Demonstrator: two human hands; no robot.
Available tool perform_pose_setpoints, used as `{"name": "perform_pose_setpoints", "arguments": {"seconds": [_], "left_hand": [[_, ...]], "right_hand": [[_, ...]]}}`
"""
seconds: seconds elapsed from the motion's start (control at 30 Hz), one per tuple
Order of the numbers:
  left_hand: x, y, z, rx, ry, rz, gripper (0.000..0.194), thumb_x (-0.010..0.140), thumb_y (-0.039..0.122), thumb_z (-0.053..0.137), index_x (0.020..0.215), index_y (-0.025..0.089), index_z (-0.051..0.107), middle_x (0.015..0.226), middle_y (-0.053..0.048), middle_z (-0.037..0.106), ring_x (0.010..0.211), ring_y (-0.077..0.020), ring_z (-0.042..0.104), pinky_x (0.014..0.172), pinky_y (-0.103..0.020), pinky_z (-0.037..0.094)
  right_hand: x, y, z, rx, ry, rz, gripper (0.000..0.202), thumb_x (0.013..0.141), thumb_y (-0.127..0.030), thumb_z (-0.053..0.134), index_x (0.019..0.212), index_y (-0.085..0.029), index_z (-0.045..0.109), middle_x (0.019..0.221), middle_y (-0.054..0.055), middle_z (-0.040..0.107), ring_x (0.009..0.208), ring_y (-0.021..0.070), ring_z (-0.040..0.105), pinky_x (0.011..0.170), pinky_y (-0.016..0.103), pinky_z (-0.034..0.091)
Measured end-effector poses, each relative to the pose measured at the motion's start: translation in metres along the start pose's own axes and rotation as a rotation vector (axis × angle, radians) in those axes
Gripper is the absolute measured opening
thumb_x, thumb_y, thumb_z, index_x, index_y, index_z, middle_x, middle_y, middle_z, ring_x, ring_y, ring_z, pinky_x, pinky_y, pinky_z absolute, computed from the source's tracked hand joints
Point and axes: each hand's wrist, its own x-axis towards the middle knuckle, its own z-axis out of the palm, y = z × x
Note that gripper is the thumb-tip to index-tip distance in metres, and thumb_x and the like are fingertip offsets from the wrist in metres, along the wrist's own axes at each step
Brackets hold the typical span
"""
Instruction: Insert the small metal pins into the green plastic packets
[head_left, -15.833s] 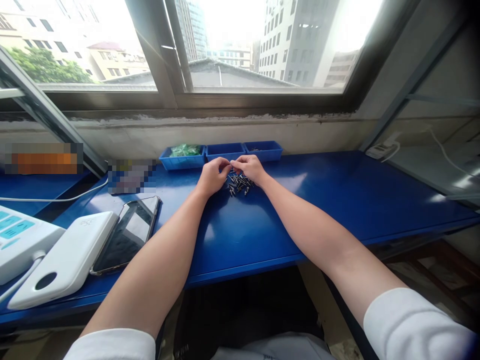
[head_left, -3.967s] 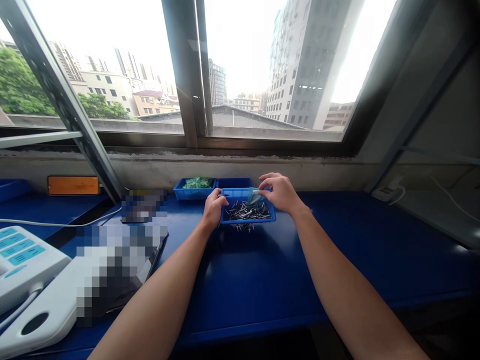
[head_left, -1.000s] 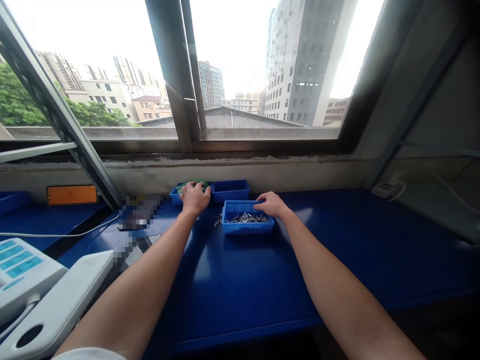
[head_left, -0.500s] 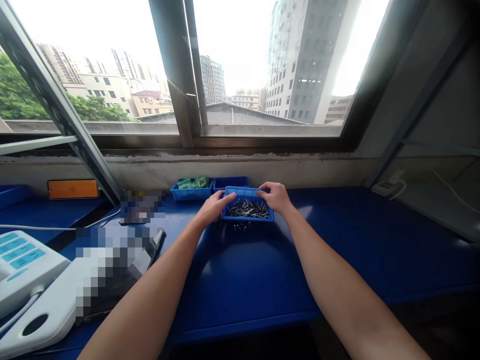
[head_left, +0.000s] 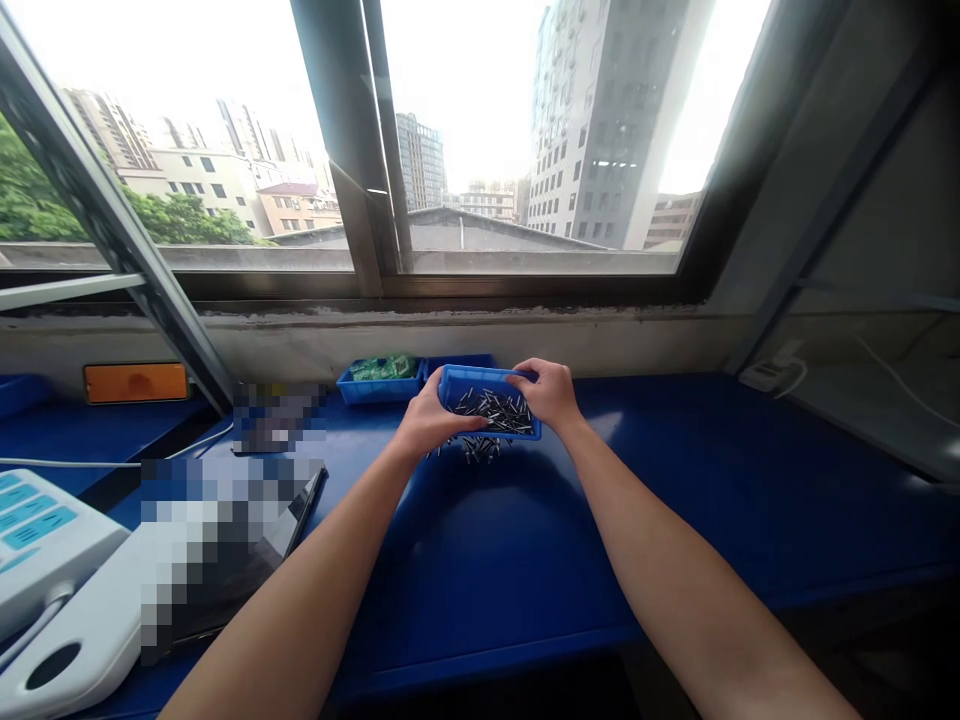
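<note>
1. We see the blue bin (head_left: 478, 379) at the middle of the view, near the back of the surface (head_left: 510, 580), tilted so that its opening faces us. Whether its base touches the surface, we cannot tell.
2. Inside it we find a heap of thin metal pins (head_left: 499, 410), dark and silvery, lying every which way.
3. Our left hand (head_left: 429, 418) has its grip closed on the bin's left end, the thumb reaching along the front rim.
4. Our right hand (head_left: 550, 392) has its grip closed on the right end, near the back corner.
5. Below the front rim we see loose pins (head_left: 481, 451) scattered on the surface.
6. Behind and to the left we have a second bin (head_left: 381, 391) with green packets (head_left: 384, 368); beside it, a third bin (head_left: 459, 361) is partly hidden.
7. Farther left we notice a dark tablet-like device (head_left: 306, 508), partly pixelated, and a white power strip (head_left: 46, 545).
8. Beyond the bins we face a window (head_left: 442, 287).
</note>
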Motion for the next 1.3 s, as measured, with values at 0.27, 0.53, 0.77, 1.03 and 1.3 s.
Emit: {"name": "perform_pose_setpoints", "arguments": {"seconds": [0.27,0.53,0.77,1.03,1.3], "left_hand": [[0.004,-0.009,0.005,-0.006,0.017,-0.039,0.071,0.055,0.045,0.082,0.116,0.019,0.058,0.107,-0.01,0.067,0.096,-0.0271,0.063,0.085,-0.038,0.049],[0.007,-0.005,0.012,-0.17,0.173,-0.108,0.058,0.068,0.061,0.065,0.104,0.015,0.066,0.096,-0.011,0.07,0.096,-0.029,0.062,0.086,-0.036,0.045],[0.009,-0.009,0.007,-0.152,0.168,-0.088,0.059,0.068,0.063,0.064,0.102,0.016,0.067,0.094,-0.01,0.07,0.094,-0.0288,0.062,0.085,-0.036,0.045],[0.011,-0.013,0.005,-0.09,0.132,-0.071,0.058,0.07,0.062,0.062,0.103,0.016,0.068,0.098,-0.011,0.07,0.095,-0.0293,0.062,0.084,-0.036,0.045],[0.011,-0.013,0.005,-0.088,0.103,-0.062,0.057,0.069,0.063,0.062,0.101,0.016,0.068,0.094,-0.011,0.07,0.092,-0.0292,0.063,0.083,-0.037,0.045]], "right_hand": [[0.002,0.004,0.003,-0.045,-0.046,-0.037,0.014,0.077,-0.034,0.065,0.078,-0.021,0.071,0.075,0.002,0.069,0.065,0.0177,0.059,0.065,0.03,0.046],[-0.005,-0.02,-0.009,-0.216,-0.085,-0.423,0.032,0.068,-0.025,0.07,0.099,-0.022,0.064,0.121,0.007,0.06,0.116,0.0287,0.045,0.096,0.043,0.037],[-0.006,-0.029,-0.018,-0.254,-0.288,-0.469,0.046,0.064,-0.036,0.075,0.106,-0.024,0.06,0.122,0.007,0.058,0.118,0.0283,0.043,0.098,0.044,0.032],[-0.008,-0.027,-0.007,-0.383,-0.349,-0.465,0.041,0.063,-0.033,0.076,0.1,-0.024,0.058,0.131,0.007,0.051,0.121,0.0295,0.038,0.094,0.045,0.032],[-0.006,-0.025,-0.007,-0.371,-0.391,-0.487,0.006,0.071,-0.016,0.066,0.07,-0.022,0.063,0.131,0.003,0.051,0.121,0.0274,0.037,0.095,0.046,0.032]]}}
